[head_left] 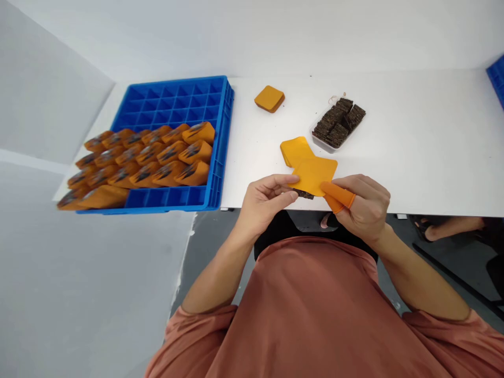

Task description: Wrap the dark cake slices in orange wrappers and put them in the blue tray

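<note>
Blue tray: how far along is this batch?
Done: orange-wrapped packets fill about half of the blue compartment tray. In hand: the left hand and the right hand, with orange finger cots, hold an orange square against a dark pressed square. Left, apparently: the tray's empty far cells, the dark squares in the clear tub and the loose orange sheets.

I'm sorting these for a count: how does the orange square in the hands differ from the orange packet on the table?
The orange square is held up between the left hand and right hand, while the orange packet lies alone on the white table. The square looks thin and flat; the packet looks thicker, with a dark edge beneath. Both are orange and squarish.
</note>
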A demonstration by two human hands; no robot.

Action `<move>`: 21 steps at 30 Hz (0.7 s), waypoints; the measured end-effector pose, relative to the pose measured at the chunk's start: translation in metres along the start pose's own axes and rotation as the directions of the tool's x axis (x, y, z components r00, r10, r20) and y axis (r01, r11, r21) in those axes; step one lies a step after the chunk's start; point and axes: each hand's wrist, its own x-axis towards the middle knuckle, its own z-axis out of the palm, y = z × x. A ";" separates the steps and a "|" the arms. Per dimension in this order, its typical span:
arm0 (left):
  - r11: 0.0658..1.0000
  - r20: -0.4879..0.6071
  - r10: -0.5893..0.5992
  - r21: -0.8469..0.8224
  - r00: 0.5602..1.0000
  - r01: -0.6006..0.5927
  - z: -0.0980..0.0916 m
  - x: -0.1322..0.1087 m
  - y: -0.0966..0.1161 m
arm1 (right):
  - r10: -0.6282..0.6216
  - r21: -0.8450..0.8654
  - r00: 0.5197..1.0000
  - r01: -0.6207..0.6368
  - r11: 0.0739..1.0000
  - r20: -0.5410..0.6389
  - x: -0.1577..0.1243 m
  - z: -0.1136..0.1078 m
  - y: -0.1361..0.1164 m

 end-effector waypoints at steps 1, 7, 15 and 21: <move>1.000 -0.004 -0.007 0.003 1.000 0.007 0.000 0.000 0.001 | 0.005 -0.009 1.000 -0.005 1.000 0.004 0.000 0.000 0.000; 0.999 -0.021 -0.046 -0.021 0.999 0.046 0.003 0.001 0.006 | 0.011 -0.018 1.000 -0.011 1.000 0.002 0.002 0.003 -0.002; 0.997 -0.025 -0.068 -0.036 0.997 0.068 0.002 0.003 0.006 | 0.060 0.023 0.998 -0.060 0.998 0.024 0.001 0.005 -0.002; 0.996 -0.032 -0.078 -0.034 0.996 0.077 0.001 0.003 0.005 | 0.058 0.058 0.998 -0.057 0.997 0.000 0.000 0.007 -0.002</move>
